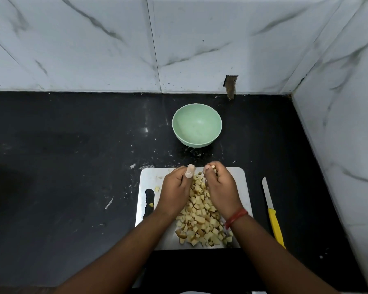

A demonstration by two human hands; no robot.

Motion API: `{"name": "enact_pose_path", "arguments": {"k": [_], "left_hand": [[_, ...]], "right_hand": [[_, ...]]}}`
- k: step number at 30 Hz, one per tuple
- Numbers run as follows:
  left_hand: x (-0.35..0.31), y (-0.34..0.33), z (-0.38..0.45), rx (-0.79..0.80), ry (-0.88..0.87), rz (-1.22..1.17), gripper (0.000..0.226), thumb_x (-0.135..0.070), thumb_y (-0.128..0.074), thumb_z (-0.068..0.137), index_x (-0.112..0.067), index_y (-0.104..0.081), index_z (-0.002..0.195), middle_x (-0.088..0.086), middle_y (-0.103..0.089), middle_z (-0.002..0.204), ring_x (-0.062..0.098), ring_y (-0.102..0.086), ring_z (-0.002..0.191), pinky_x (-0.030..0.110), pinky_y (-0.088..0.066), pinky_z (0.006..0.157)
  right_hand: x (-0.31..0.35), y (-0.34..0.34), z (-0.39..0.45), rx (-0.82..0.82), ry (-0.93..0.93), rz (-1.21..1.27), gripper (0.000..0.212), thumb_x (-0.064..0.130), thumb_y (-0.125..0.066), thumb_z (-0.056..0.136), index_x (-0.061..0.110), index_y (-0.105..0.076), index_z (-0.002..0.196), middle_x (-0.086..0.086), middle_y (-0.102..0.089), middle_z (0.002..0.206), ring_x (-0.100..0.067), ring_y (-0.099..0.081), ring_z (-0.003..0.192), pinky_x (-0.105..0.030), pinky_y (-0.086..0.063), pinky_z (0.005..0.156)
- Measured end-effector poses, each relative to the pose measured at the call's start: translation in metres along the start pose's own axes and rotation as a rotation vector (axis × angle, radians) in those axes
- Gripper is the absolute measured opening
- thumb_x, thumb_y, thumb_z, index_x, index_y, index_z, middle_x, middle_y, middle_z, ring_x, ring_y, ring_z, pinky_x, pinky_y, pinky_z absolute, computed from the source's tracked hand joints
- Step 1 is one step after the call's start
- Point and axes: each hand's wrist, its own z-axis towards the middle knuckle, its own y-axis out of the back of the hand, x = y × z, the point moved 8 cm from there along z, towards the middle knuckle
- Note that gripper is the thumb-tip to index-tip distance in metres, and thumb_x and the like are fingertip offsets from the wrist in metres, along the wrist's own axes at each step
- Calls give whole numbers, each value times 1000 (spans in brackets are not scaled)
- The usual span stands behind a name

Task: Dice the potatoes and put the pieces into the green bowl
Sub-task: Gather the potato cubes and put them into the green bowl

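Dicing appeared finished; transfer was in hand. The diced potato pieces [200, 217] lay heaped on the steel cutting board [240, 183], the green bowl [197, 125] empty beyond it on the table [72, 166]. The left hand [175, 187] and right hand [218, 185] cupped the heap's far end — the right seemingly pinching a piece. Next: lift a handful to the bowl.

A black stone counter [72, 166] fills the lower part of the view, glossy in places, with white specks and smears scattered across it and a small bright glint of light near its middle. Behind it rises a wall [83, 43] of white marble-look tiles with grey veins, split by thin joints. A second tiled wall [344, 124] meets it at the right, forming a corner. A small dark broken patch [230, 87] sits low on the back wall.
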Motion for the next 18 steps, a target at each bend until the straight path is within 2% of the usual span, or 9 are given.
{"name": "enact_pose_path", "arguments": {"k": [2,5,8,12,15,17,18], "left_hand": [[-2,-3,-2,-6,90,-102,55,-52,-39,100,-11,-39,65,-5,-36,60,6,-34,57,20,-32,54],[-8,-9,-3,-8,181,-188,62,-58,-35,97,-6,-38,66,-1,-35,60,10,-34,58,21,-33,54],[-22,-11,7,-45,266,-283,58,-63,-34,95,-13,-41,66,-3,-35,59,7,-34,56,20,-33,53],[-41,-8,49,-136,339,-428,56,-67,-37,98,-23,-44,63,-3,-38,60,11,-36,57,28,-32,53],[-56,1,100,-184,325,-335,54,-57,-38,105,-23,-45,64,-2,-42,59,9,-38,53,27,-32,51],[-62,5,132,-127,294,-176,52,-52,-38,106,-20,-49,67,-6,-48,56,6,-44,49,27,-38,53],[-62,4,143,-67,287,-90,52,-51,-37,107,-17,-54,70,-5,-55,59,7,-52,53,29,-45,58]], "right_hand": [[-6,-3,-3,15,-94,134,22,26,-48,100,15,-57,83,8,-49,63,-8,-46,59,-28,-42,59],[-13,-7,-1,10,-256,414,26,21,-47,100,14,-56,76,2,-45,62,-11,-40,56,-27,-36,53],[-6,-16,6,65,-407,783,25,20,-45,100,15,-50,76,0,-38,63,-8,-33,49,-22,-27,43],[31,-13,40,97,-432,1022,25,20,-45,100,16,-52,77,4,-38,58,-5,-31,44,-19,-28,38],[62,-7,92,-15,-353,994,26,16,-46,98,16,-51,73,3,-39,54,-6,-33,41,-19,-27,39],[69,-7,127,-75,-299,749,22,17,-47,97,15,-51,75,1,-43,56,-10,-38,43,-20,-29,40],[69,-6,142,-70,-261,508,20,18,-47,96,14,-52,78,-1,-48,60,-13,-44,47,-22,-35,42]]}}
